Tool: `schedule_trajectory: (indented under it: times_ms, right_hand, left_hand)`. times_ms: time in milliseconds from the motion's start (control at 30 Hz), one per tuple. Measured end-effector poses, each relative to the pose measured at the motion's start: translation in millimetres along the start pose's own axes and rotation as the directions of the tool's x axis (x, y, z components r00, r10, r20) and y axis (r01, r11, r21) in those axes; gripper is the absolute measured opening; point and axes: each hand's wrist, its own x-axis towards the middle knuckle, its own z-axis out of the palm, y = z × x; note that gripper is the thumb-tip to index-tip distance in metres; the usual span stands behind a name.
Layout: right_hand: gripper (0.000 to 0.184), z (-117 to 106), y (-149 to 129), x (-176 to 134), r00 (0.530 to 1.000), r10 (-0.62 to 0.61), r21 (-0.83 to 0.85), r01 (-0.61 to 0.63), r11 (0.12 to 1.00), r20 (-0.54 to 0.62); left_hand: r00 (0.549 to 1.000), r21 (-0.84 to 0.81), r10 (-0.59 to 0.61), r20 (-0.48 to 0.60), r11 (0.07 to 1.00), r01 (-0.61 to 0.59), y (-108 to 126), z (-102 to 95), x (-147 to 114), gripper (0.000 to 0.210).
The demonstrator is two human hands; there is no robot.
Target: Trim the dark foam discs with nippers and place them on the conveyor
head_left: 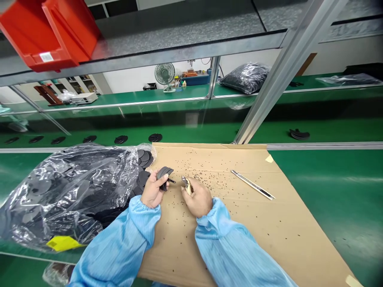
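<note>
My left hand (153, 189) is closed on a few thin black curved plastic parts (164, 173), fanned out, with a narrow black end pointing right. Just to its right, my right hand (198, 197) grips small nippers (186, 184) with pale handles, their metal jaws pointing up and left. A short gap separates the jaws from the black parts. Under both hands lies a sheet of brown cardboard (239, 235), sprinkled with many tiny black scraps (206, 175). A clear plastic bag (74, 187) full of flat black parts lies left of my left hand, some spilling out by my wrist.
A slim utility knife (253, 184) lies on the cardboard at right. Behind runs a green conveyor belt (191, 119) carrying spaced black parts (155, 138). A metal post (269, 87) slants up at right, and a red bin (54, 36) sits on the overhead shelf.
</note>
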Motion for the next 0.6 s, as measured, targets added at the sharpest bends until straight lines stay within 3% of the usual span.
schedule_trajectory:
  times_ms: [300, 467, 600]
  right_hand:
    - [0.024, 0.4, -1.8, -1.0, 1.000, -0.031, 0.033, 0.031, 0.999, -0.006]
    - [0.022, -0.2, -3.6, -2.5, 0.998, -0.068, 0.024, 0.068, 0.997, 0.018]
    - [0.025, 1.0, -4.5, -3.6, 0.991, -0.095, -0.010, 0.096, 0.995, 0.090]
  left_hand:
    - [0.999, -0.178, -0.042, -0.030, 0.983, 0.036, 0.5, -2.3, 2.9, 0.037]
    - [0.996, -0.148, -0.072, 0.048, 0.986, 0.078, 1.8, 0.6, -0.2, 0.029]
    - [0.992, -0.113, -0.124, 0.002, 0.986, 0.124, 4.6, -0.1, -1.1, 0.034]
